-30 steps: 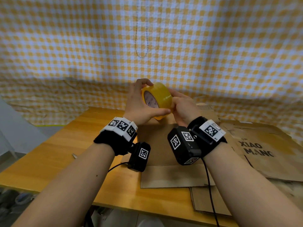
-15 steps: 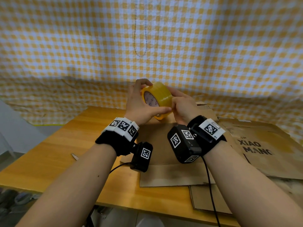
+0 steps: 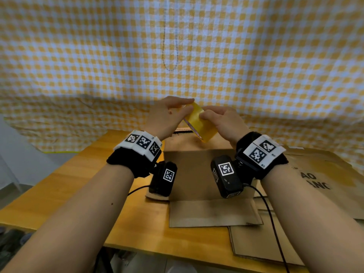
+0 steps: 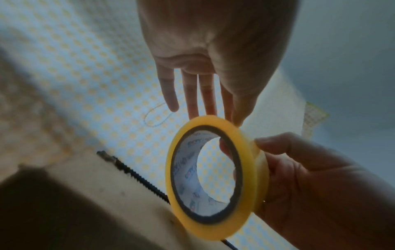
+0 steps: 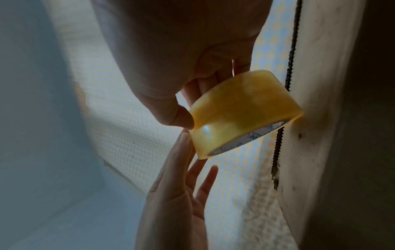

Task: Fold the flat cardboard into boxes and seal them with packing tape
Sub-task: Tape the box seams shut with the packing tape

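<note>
Right hand (image 3: pixel 222 123) grips tape roll (image 3: pixel 199 123) (yellow); left hand (image 3: pixel 165 117) fingertips touch it

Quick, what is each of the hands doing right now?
Left hand: open, straight fingertips touching the tape roll.
Right hand: gripping the tape roll, thumb on its outer band.

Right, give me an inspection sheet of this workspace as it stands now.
Surface: wooden table, partly covered by cardboard.
Job's things: yellow tape roll held in the air above the flat cardboard; more flat sheets lie to the right, one printed.
Clutter: nothing seen.
Grippers: right hand grips the roll, thumb on its outer face; left hand has straight fingers touching the roll's rim.
Cables: black cable runs from the right wrist camera across the cardboard; another from the left.
Surroundings: yellow-and-white checked cloth hangs behind the table.
</note>
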